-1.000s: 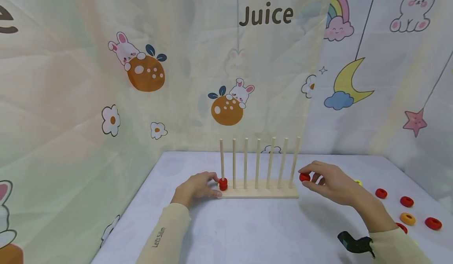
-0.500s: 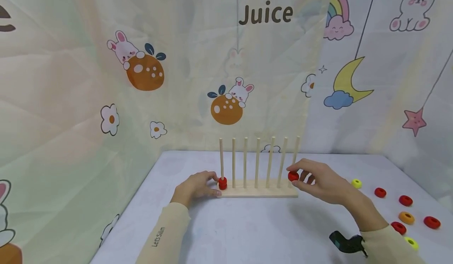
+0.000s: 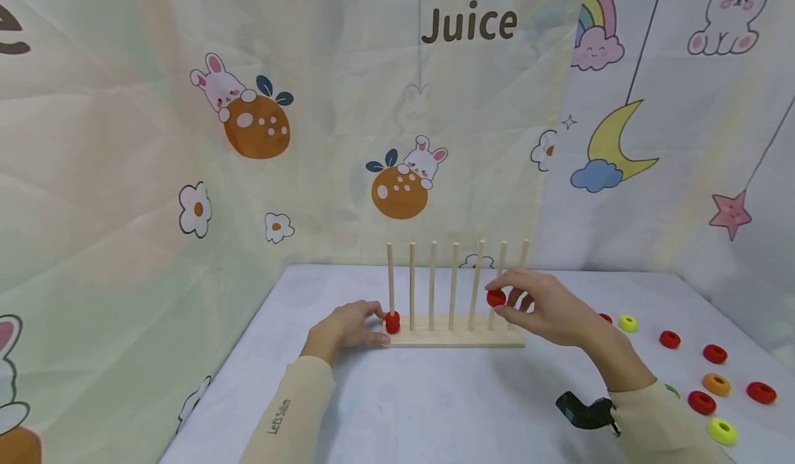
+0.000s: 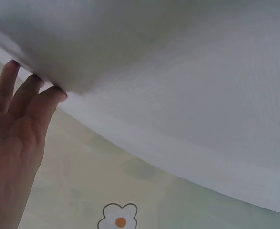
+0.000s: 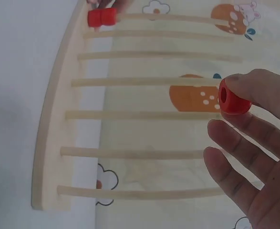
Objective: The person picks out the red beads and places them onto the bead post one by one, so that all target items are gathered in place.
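A wooden peg rack with several upright pegs stands on the white table. Around the foot of its leftmost peg sit two red beads, stacked. My left hand holds the left end of the base, thumb at the front corner and index finger by the beads. Between thumb and index finger of my right hand, a red bead is pinched, its hole showing in the right wrist view. That bead is up at peg height, overlapping the right-hand pegs in the head view. The other right fingers are loosely spread.
Loose beads lie at the table's right: several red ones, an orange one, yellow ones and a green one partly behind the sleeve. A black strap piece hangs by the right wrist. Printed cloth walls the table's back and left.
My right hand has carried the pinched red bead leftward and slightly up, from beyond the rack's right end to in front of its right-hand pegs. My left hand stays at the base.
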`<state>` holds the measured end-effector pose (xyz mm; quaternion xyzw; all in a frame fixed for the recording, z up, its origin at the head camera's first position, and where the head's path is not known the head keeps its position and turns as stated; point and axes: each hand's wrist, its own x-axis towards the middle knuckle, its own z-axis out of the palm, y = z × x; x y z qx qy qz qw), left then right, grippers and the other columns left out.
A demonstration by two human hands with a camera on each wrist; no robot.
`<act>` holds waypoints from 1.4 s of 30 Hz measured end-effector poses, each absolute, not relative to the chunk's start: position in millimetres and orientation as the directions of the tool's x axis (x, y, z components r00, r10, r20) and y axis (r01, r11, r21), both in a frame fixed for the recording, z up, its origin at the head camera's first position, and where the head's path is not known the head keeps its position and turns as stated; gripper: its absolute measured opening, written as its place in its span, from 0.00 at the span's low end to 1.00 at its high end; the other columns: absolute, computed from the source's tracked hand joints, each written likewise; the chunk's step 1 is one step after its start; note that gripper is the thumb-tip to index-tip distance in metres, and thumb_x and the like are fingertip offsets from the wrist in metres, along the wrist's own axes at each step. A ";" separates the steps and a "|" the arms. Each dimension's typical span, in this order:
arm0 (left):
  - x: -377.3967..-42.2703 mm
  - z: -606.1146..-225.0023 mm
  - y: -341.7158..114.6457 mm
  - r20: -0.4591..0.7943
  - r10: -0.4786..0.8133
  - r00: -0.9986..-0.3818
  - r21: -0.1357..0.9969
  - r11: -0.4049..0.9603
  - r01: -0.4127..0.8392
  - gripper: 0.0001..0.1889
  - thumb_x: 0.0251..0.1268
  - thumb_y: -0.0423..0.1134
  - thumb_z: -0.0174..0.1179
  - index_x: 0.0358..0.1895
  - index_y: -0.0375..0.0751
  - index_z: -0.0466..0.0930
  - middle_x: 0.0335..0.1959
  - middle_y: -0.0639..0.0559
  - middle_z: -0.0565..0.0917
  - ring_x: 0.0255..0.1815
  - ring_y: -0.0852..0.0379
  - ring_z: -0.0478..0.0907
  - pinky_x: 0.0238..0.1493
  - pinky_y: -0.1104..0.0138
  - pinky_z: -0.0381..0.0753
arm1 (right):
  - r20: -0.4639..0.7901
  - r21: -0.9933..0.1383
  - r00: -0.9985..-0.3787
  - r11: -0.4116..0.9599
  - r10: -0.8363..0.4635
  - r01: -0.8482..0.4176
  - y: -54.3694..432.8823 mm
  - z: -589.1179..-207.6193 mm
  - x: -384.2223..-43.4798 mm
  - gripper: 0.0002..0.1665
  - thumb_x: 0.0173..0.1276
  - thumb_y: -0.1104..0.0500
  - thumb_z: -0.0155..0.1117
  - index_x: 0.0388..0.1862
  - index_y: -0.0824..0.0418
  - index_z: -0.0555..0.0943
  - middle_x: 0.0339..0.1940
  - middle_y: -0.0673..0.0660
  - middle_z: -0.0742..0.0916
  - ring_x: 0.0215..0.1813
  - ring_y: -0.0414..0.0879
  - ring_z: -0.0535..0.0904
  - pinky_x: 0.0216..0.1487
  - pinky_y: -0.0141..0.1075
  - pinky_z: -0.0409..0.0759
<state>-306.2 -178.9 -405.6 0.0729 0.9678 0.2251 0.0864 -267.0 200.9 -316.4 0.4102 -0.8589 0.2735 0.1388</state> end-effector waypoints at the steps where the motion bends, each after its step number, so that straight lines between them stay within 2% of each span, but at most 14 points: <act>1: -306.2 -405.3 -178.6 -0.132 0.184 -0.974 0.446 0.888 0.107 0.26 0.51 0.56 0.79 0.54 0.62 0.81 0.63 0.51 0.81 0.65 0.46 0.75 0.67 0.41 0.73 | 0.464 -0.353 -0.625 0.515 -0.628 -0.781 198.2 -314.9 -267.0 0.21 0.65 0.65 0.74 0.56 0.54 0.83 0.45 0.43 0.86 0.39 0.35 0.81 0.37 0.33 0.86; 7: -306.6 -405.0 -178.2 -0.131 0.194 -0.972 0.440 0.890 0.118 0.26 0.51 0.56 0.79 0.53 0.63 0.81 0.62 0.52 0.81 0.63 0.47 0.75 0.65 0.42 0.74 | 0.511 -0.368 -0.577 0.445 -0.637 -0.817 178.5 -311.3 -271.4 0.21 0.65 0.66 0.73 0.57 0.55 0.83 0.45 0.45 0.86 0.38 0.37 0.81 0.36 0.33 0.85; 12: -307.0 -403.9 -178.0 -0.128 0.194 -0.973 0.443 0.889 0.119 0.25 0.51 0.56 0.79 0.53 0.63 0.81 0.60 0.53 0.82 0.61 0.48 0.76 0.64 0.42 0.75 | 0.555 -0.381 -0.535 0.377 -0.637 -0.844 160.9 -313.7 -279.6 0.22 0.66 0.68 0.73 0.57 0.52 0.82 0.47 0.47 0.86 0.36 0.38 0.81 0.35 0.33 0.85; 22: -308.4 -405.2 -181.1 -0.112 0.211 -0.971 0.436 0.888 0.142 0.24 0.51 0.56 0.79 0.51 0.62 0.81 0.61 0.52 0.81 0.63 0.47 0.76 0.66 0.42 0.74 | 0.594 -0.357 -0.536 0.400 -0.601 -0.844 133.2 -308.3 -282.7 0.22 0.65 0.66 0.74 0.57 0.54 0.83 0.48 0.48 0.87 0.36 0.39 0.80 0.36 0.34 0.85; 29: -310.3 -406.8 -180.7 -0.124 0.215 -0.969 0.437 0.888 0.141 0.25 0.51 0.56 0.79 0.52 0.63 0.81 0.60 0.53 0.82 0.62 0.47 0.76 0.65 0.42 0.75 | 0.638 -0.349 -0.489 0.343 -0.595 -0.872 120.1 -306.7 -285.2 0.21 0.65 0.67 0.74 0.56 0.56 0.83 0.45 0.49 0.86 0.34 0.41 0.79 0.32 0.35 0.85; 36: -311.8 -407.8 -180.0 -0.137 0.196 -0.971 0.436 0.892 0.119 0.25 0.51 0.56 0.79 0.52 0.65 0.81 0.61 0.53 0.81 0.64 0.47 0.75 0.66 0.42 0.73 | 0.648 -0.370 -0.521 0.368 -0.555 -0.853 107.0 -305.4 -286.7 0.22 0.65 0.66 0.75 0.57 0.56 0.83 0.48 0.51 0.88 0.33 0.40 0.80 0.33 0.36 0.85; 42: -312.5 -407.0 -179.9 -0.150 0.178 -0.973 0.434 0.896 0.097 0.25 0.50 0.56 0.79 0.53 0.65 0.81 0.61 0.52 0.81 0.63 0.46 0.75 0.65 0.41 0.74 | 0.673 -0.394 -0.521 0.342 -0.525 -0.853 92.4 -304.3 -291.0 0.22 0.66 0.65 0.74 0.58 0.57 0.83 0.49 0.52 0.89 0.32 0.41 0.79 0.34 0.35 0.85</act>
